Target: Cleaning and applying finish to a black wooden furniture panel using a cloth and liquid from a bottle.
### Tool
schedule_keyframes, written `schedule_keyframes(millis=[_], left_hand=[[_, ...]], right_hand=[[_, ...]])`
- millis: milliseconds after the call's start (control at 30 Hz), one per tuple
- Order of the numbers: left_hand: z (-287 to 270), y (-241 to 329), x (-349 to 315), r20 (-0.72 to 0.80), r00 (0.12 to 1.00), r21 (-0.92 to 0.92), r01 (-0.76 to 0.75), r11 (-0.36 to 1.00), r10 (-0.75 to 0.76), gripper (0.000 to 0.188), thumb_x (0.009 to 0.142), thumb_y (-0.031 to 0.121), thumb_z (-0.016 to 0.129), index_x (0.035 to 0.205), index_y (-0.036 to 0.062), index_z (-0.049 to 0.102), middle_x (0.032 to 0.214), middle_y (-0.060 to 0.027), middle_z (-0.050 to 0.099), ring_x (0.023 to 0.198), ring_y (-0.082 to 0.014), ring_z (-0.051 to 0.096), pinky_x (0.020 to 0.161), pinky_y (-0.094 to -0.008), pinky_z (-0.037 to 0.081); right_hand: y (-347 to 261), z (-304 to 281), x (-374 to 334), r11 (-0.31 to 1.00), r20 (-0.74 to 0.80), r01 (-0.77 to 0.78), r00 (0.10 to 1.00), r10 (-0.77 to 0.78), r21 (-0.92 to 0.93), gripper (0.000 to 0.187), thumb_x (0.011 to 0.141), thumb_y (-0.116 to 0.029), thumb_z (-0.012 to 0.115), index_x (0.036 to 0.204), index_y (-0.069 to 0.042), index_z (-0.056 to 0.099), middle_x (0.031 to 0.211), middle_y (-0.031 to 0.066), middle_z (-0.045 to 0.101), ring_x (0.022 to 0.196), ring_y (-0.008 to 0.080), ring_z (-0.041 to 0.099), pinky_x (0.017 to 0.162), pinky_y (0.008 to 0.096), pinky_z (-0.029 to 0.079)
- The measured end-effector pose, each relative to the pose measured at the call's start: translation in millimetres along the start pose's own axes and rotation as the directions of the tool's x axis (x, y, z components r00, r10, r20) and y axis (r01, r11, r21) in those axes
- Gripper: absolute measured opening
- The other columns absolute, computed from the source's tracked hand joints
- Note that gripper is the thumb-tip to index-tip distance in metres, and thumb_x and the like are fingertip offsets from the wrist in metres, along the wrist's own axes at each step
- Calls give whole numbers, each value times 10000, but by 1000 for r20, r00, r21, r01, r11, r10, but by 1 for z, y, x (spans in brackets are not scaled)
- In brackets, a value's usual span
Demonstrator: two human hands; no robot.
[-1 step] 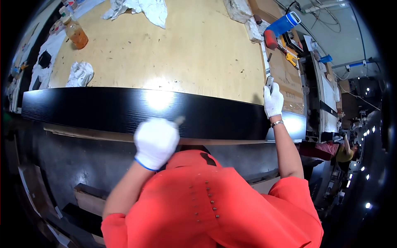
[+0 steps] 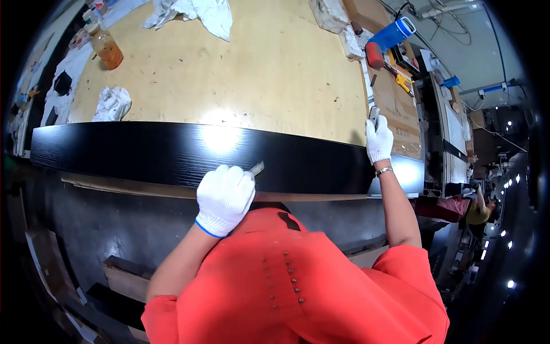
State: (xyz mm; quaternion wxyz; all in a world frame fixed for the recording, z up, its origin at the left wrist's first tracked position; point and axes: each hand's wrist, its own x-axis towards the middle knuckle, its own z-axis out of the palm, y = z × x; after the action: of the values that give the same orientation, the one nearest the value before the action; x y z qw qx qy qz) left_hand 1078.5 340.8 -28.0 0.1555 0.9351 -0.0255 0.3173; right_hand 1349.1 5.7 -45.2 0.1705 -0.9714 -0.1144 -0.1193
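Down at the bench, two gloved hands work a long black wood-grain panel [image 2: 172,152].

Left hand [image 2: 224,198], fist closed, grips a small flat metal blade [image 2: 256,168] against the panel's near face. Right hand [image 2: 378,139] rests on the panel's far right end, fingers curled around a small grey object [image 2: 373,113]. Behind lies a plywood tabletop [image 2: 275,74] with white rags [image 2: 112,103].

Glossy black wood-grain panel [image 2: 172,152]; pale yellow plywood worktop [image 2: 275,69]; white knit gloves, left hand [image 2: 224,198] blue-cuffed, right hand [image 2: 378,139]; amber bottle [image 2: 106,50] at ten o'clock; blue roller [image 2: 392,35] at one o'clock
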Motion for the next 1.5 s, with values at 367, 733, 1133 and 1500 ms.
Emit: schedule_keyframes(millis=[367, 733, 1133, 1500], left_hand=[[-28, -41, -2, 24, 999, 209, 42, 977, -48, 193, 779, 158, 688, 663, 112, 541, 687, -84, 500, 625, -277, 527, 525, -404, 416], [-189, -334, -72, -254, 731, 641, 618, 456, -634, 140, 912, 219, 617, 886, 83, 639, 911, -152, 632, 868, -359, 639, 761, -482, 513], [-151, -559, 26, 470, 715, 478, 286, 831, -517, 210, 804, 251, 655, 894, 77, 732, 926, -184, 711, 917, -379, 677, 825, -470, 536], [-83, -445, 64, 882, 472, 86, -165, 983, 2, 616, 780, 436, 680, 1308, 131, 589, 1192, -157, 673, 1057, -337, 676, 894, -427, 536]], right_hand=[[23, 6, 1, 1000, 15, -3, 1000, 3, 14, 428, 957, -332, 616, 1277, -55, 555, 981, 307, 684, 906, 495, 658, 791, 561, 506], [-43, 4, -36, 741, -75, -89, 980, 185, 666, 287, 986, -62, 535, 1253, 41, 559, 821, 76, 667, 700, 124, 638, 606, 286, 540], [-409, 72, -128, 474, 94, -80, 996, -5, 877, 109, 926, -49, 563, 993, 24, 607, 862, 95, 698, 770, 145, 656, 759, 291, 532], [-482, 103, -128, 599, 49, -61, 998, 37, 799, 114, 931, -64, 576, 1017, 11, 583, 788, 77, 692, 677, 105, 604, 645, 260, 494]])
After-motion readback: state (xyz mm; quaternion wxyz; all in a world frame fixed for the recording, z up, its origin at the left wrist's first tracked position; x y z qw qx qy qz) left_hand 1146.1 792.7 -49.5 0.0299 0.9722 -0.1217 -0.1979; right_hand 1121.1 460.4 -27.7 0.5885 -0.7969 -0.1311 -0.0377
